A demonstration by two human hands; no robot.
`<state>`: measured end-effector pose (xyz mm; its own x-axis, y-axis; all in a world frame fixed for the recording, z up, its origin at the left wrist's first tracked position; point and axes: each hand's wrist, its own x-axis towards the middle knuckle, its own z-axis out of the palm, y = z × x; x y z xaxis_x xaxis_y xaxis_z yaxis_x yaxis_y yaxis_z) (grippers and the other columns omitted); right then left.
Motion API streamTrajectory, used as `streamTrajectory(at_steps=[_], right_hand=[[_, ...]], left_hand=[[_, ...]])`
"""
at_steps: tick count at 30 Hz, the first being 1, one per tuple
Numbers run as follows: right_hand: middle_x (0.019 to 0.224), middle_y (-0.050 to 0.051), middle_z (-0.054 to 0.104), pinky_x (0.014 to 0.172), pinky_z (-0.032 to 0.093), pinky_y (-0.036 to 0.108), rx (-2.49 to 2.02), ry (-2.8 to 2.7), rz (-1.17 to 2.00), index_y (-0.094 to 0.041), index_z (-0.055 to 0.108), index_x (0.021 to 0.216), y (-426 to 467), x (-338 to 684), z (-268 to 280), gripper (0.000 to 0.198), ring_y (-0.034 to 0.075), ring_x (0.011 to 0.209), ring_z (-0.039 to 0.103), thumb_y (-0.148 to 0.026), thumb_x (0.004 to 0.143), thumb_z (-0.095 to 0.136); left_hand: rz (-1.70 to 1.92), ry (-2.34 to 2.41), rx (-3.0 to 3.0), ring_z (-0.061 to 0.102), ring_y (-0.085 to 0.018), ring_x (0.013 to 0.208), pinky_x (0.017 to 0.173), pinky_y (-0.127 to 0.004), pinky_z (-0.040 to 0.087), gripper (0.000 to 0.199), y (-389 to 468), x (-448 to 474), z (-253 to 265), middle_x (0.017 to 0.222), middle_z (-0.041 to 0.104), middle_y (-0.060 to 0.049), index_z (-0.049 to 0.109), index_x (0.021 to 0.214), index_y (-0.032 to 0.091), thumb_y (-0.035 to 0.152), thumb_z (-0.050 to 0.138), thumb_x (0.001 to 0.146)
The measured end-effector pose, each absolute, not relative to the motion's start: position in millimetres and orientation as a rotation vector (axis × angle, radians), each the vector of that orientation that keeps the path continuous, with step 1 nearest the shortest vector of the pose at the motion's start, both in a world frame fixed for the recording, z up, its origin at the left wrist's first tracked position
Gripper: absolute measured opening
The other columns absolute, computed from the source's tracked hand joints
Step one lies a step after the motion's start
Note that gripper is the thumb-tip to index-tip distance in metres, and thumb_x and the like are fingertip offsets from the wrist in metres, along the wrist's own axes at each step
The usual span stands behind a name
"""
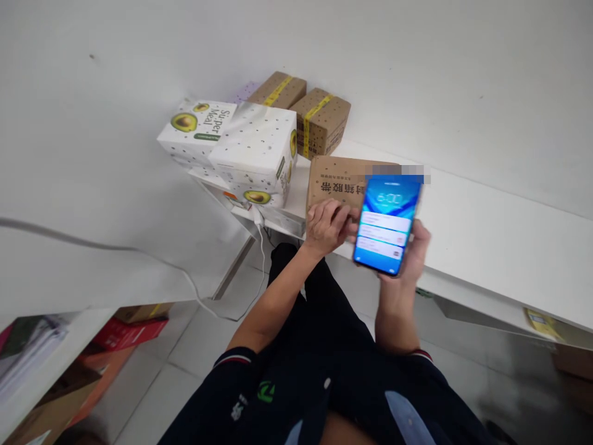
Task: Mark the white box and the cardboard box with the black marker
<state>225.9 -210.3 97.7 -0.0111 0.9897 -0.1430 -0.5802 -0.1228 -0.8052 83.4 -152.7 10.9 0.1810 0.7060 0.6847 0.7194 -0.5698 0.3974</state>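
Note:
A lit smartphone [388, 225] rests in my right hand [417, 244], whose fingers wrap round its back and right edge. Its screen shows a blue lock screen with a clock and several notifications. My left hand [328, 225] hovers just left of the phone, over the near side of a brown cardboard box [338, 170]. Its fingers are bent, slightly apart, and point toward the phone's edge; I see nothing in them. Whether the fingertips touch the phone or the box I cannot tell. The phone hides the box's right part.
White avocado-print boxes [254, 142] stand at the left end of the white table [486, 216]. Behind them sit brown boxes [324, 120] with yellow tape. A white cable [189, 281] hangs from the table edge across the left. Shelves with a red box [132, 334] are at lower left.

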Motion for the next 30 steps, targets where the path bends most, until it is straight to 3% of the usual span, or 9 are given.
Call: streamTrajectory(at_steps=[4,6,9,13,18,21,25,30], right_hand=[[0.109,0.010,0.072,0.079,0.060,0.043,-1.282,-0.751,0.746,-0.024,0.062,0.123,-214.5,294.8,79.1,0.056,0.023,0.087,0.073,-0.059,0.084,0.042],[0.117,0.010,0.070,0.087,0.056,0.044,-1.624,-0.851,0.423,-0.025,0.056,0.136,-212.2,326.5,65.0,0.058,0.023,0.092,0.070,-0.048,0.083,0.052],[0.125,0.015,0.067,0.100,0.048,0.048,-2.092,-1.075,0.148,-0.022,0.057,0.141,-205.8,358.6,45.0,0.061,0.028,0.107,0.065,-0.043,0.083,0.057],[0.131,0.022,0.062,0.099,0.045,0.051,-2.440,-1.330,0.052,-0.019,0.054,0.145,-196.0,369.8,25.2,0.062,0.036,0.116,0.060,-0.042,0.088,0.057],[0.138,0.023,0.057,0.100,0.044,0.051,-2.617,-1.424,0.052,-0.020,0.052,0.146,-188.0,371.0,11.9,0.062,0.039,0.120,0.054,-0.050,0.091,0.053],[0.143,0.023,0.053,0.104,0.042,0.054,-2.625,-1.425,0.130,-0.020,0.052,0.146,-185.9,374.8,11.7,0.062,0.040,0.128,0.049,-0.051,0.092,0.053],[0.151,0.022,0.044,0.110,0.038,0.060,-2.346,-1.473,0.057,-0.019,0.055,0.141,-178.5,367.6,23.5,0.056,0.039,0.139,0.039,-0.048,0.093,0.052],[0.146,0.019,0.049,0.114,0.038,0.060,-1.803,-1.570,-0.048,-0.023,0.058,0.135,-150.0,336.1,53.7,0.047,0.033,0.140,0.044,-0.044,0.096,0.044]], left_hand=[[-1.309,-1.319,-2.286,0.064,-0.027,0.118,0.102,-0.040,0.041,0.031,-148.5,85.4,15.1,0.114,0.071,-0.013,0.070,0.117,0.020,0.033,0.050,0.097],[-1.291,-1.335,-2.283,0.064,-0.027,0.117,0.101,-0.041,0.041,0.032,-149.2,84.5,15.8,0.114,0.071,-0.013,0.070,0.117,0.020,0.033,0.049,0.097],[-1.301,-1.301,-2.259,0.064,-0.027,0.115,0.100,-0.040,0.041,0.030,-150.3,83.2,17.5,0.112,0.071,-0.013,0.070,0.116,0.020,0.032,0.051,0.096],[-1.326,-1.269,-2.208,0.061,-0.028,0.118,0.104,-0.044,0.039,0.027,-153.1,83.2,20.6,0.112,0.070,-0.012,0.070,0.115,0.022,0.031,0.055,0.095],[-1.325,-1.519,-2.121,0.047,-0.040,0.131,0.112,-0.064,0.027,0.024,-152.1,81.6,22.4,0.120,0.067,-0.012,0.073,0.110,0.027,0.038,0.060,0.093],[-1.368,-1.552,-2.171,0.041,-0.039,0.135,0.113,-0.060,0.034,0.029,-141.9,76.0,23.4,0.126,0.062,-0.014,0.072,0.115,0.024,0.039,0.058,0.094],[-1.377,-1.514,-2.221,0.041,-0.036,0.133,0.114,-0.055,0.039,0.032,-118.5,72.5,23.7,0.125,0.059,-0.016,0.071,0.118,0.022,0.040,0.054,0.097],[-1.485,-1.569,-2.248,0.039,-0.037,0.135,0.113,-0.060,0.039,0.036,-78.4,90.6,18.0,0.129,0.058,-0.018,0.069,0.123,0.022,0.038,0.047,0.099]])
